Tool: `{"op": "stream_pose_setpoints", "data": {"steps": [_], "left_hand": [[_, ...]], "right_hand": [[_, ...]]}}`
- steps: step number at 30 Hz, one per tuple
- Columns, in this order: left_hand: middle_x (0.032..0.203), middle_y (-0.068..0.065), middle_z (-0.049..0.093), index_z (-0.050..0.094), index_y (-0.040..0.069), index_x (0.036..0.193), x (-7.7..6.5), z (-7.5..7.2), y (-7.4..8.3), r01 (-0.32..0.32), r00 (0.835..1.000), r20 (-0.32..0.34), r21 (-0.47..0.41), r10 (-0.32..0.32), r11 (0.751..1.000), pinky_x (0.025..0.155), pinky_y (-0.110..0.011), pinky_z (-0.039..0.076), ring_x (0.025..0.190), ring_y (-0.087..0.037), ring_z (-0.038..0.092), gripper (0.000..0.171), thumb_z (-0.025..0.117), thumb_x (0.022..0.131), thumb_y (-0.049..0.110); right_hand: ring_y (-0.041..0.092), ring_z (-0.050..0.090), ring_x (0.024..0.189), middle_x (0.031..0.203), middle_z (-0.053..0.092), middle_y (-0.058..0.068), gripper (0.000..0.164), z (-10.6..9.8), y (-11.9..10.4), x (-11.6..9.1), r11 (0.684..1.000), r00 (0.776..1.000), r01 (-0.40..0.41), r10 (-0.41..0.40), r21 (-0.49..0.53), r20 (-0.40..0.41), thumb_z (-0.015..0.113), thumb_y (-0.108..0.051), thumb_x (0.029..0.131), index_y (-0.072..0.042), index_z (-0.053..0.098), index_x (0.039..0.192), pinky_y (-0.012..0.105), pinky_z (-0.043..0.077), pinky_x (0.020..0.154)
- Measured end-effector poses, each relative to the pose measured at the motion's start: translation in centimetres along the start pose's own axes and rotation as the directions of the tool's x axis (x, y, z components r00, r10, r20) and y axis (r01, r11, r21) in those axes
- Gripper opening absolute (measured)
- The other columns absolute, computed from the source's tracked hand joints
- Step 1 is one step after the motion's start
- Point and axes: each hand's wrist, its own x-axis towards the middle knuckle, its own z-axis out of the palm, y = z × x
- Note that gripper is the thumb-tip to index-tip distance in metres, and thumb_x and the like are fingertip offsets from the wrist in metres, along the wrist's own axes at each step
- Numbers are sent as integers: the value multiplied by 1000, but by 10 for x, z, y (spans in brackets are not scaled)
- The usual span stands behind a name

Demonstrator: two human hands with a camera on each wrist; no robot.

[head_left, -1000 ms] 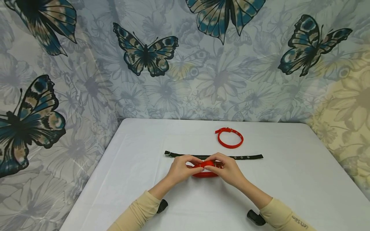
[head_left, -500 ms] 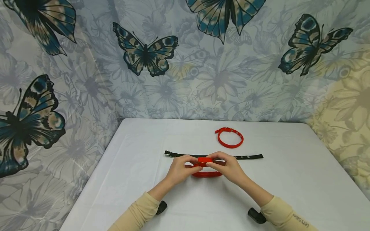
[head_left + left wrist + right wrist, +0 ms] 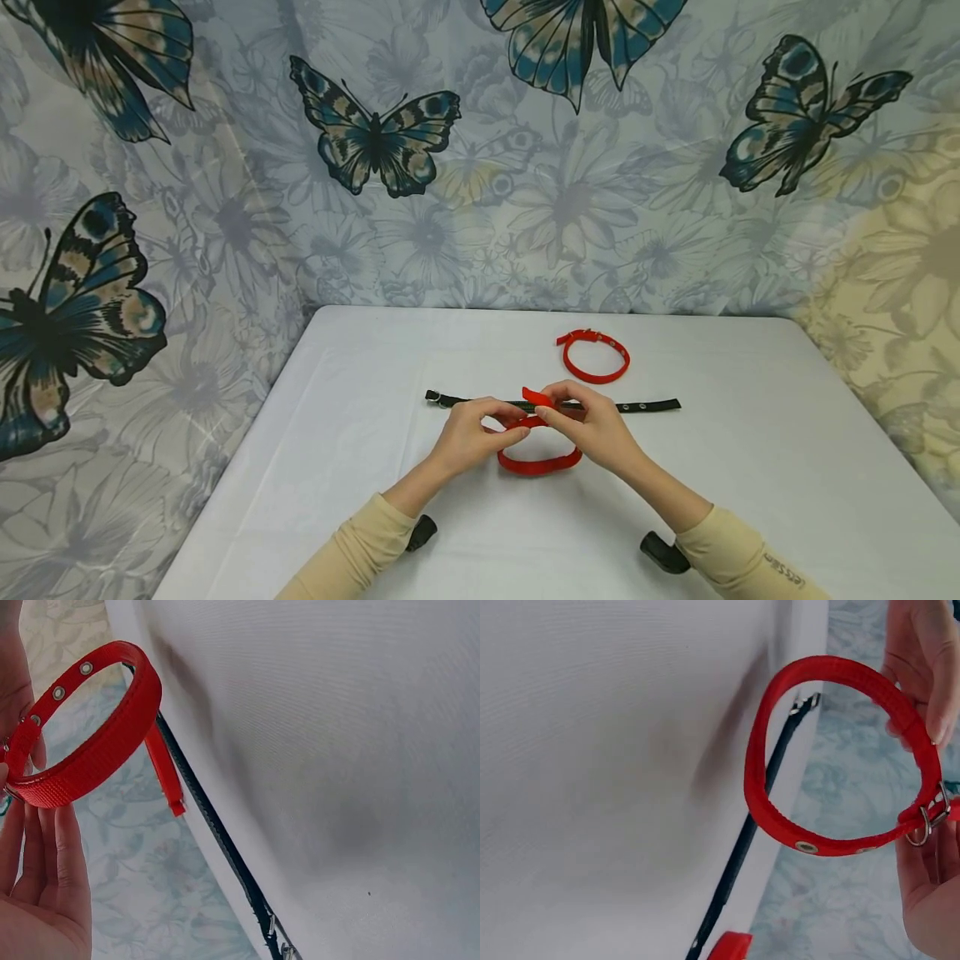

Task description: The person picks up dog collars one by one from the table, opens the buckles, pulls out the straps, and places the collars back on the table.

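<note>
A red collar (image 3: pixel 540 467) hangs as a closed loop between my two hands, its lower band sagging close over the white table. My left hand (image 3: pixel 474 437) pinches it at the left, thumb and fingertips at the band. My right hand (image 3: pixel 596 423) pinches the other side by the strap's red tail (image 3: pixel 537 398), which sticks up from the loop. In the right wrist view, a metal buckle (image 3: pixel 939 808) and a D-ring (image 3: pixel 921 831) sit between the hands, the strap passing through the buckle. Metal eyelets (image 3: pixel 58 694) line one stretch of the band.
Behind the hands, a black collar (image 3: pixel 648 407) lies stretched flat across the table (image 3: pixel 750 467), its buckle end (image 3: pixel 435 397) at the left. Farther back is another red collar (image 3: pixel 597 377), buckled into a ring. A butterfly-print cloth (image 3: pixel 577 208) hangs behind the table.
The red strap tail has come up from the loop and points upward in my right hand. The loop has opened wider and its lower band hangs lower. My left hand has barely moved.
</note>
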Motion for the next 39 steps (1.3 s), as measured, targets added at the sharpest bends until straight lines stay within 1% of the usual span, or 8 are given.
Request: {"op": "stream_pose_setpoints", "data": {"steps": [5,9,12,17,22,27,32,39], "left_hand": [[82,5,68,72,19,95,0,-1,-1,24,1000,-5,-15,-25,1000,64,-26,52,78,-12,62,18,74,79,26],[79,11,67,72,24,94,0,0,-8,53,999,-6,16,-53,998,68,-31,49,77,-6,60,16,72,79,30],[80,13,67,73,25,94,1,1,-12,56,998,-10,30,-56,998,69,-33,49,77,-6,60,16,72,80,30],[82,14,66,73,26,94,4,2,-13,37,999,-38,64,-34,997,66,-29,49,77,-5,59,14,71,80,30],[81,17,64,73,28,88,7,3,-9,4,998,-63,172,7,985,58,-22,48,74,-2,59,11,71,80,35],[79,15,63,73,23,80,10,6,-6,-24,997,-72,225,41,974,60,-17,49,73,-2,59,12,71,80,35],[76,15,63,73,23,79,12,8,-4,12,998,-57,208,-1,978,59,-18,48,71,0,58,9,73,78,32],[76,16,63,74,26,80,18,11,-2,111,993,26,133,-116,985,59,-22,46,72,-2,57,5,72,78,30]], "right_hand": [[17,63,77,95,63,0,28,-1,-3,1,997,998,-67,66,-27,-21,65,-34,85,-19,63,109,27,54,70],[18,62,83,98,65,-1,32,-2,-3,3,984,985,-175,175,-25,-9,64,-39,85,-19,63,110,36,53,73],[20,61,91,102,66,3,36,-4,-1,6,963,965,-261,261,62,16,63,-37,86,-13,61,113,38,51,80],[20,61,99,112,63,13,43,-8,1,11,905,934,-355,354,233,47,61,-31,89,-3,54,120,32,50,83],[21,61,100,115,61,15,45,-9,1,12,874,917,-393,393,285,61,60,-30,89,0,52,122,34,49,84],[23,60,99,115,61,16,45,-8,1,10,855,908,-413,412,313,73,60,-29,90,0,51,122,39,48,86],[23,60,98,115,61,15,46,-7,4,8,849,908,-415,411,327,85,60,-30,90,0,51,123,42,47,87],[25,59,98,115,61,16,48,-6,5,8,832,902,-426,421,355,96,60,-31,89,1,50,124,40,48,85]]}}
